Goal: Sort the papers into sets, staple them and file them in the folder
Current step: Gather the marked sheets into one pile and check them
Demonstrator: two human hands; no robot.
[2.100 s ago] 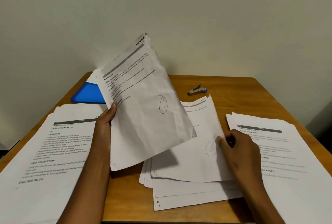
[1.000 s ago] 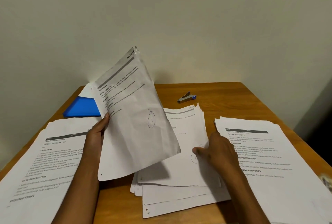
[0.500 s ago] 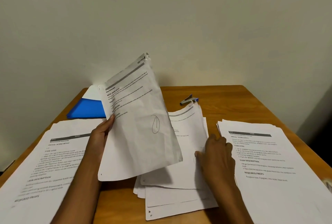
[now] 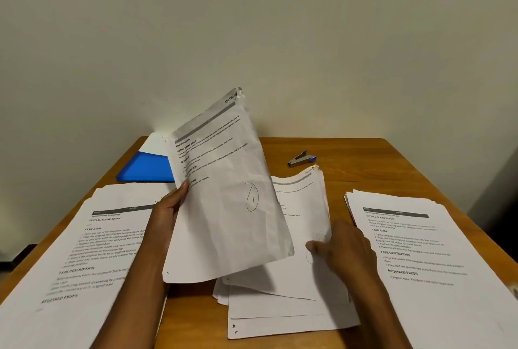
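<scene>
My left hand [image 4: 171, 208] grips the left edge of a raised set of crumpled printed sheets [image 4: 227, 194], tilted up above the table with a pen loop drawn on the top page. My right hand [image 4: 340, 250] rests on the middle stack of papers [image 4: 280, 304], fingers curled at the top sheet's right side; whether it pinches the sheet is unclear. A left pile of printed pages [image 4: 84, 259] and a right pile [image 4: 426, 259] lie flat. A blue folder [image 4: 143, 168] sits at the far left, partly hidden by the raised sheets. A small stapler [image 4: 301, 158] lies at the back.
The wooden table [image 4: 364, 163] stands against a plain wall. Its far right corner and a strip of wood between the middle stack and the right pile are bare. White paper pokes out behind the folder.
The raised sheets stay in my left hand, shifting slightly with the view. My right hand has slid over the middle stack's top sheet, lifting its right edge a little.
</scene>
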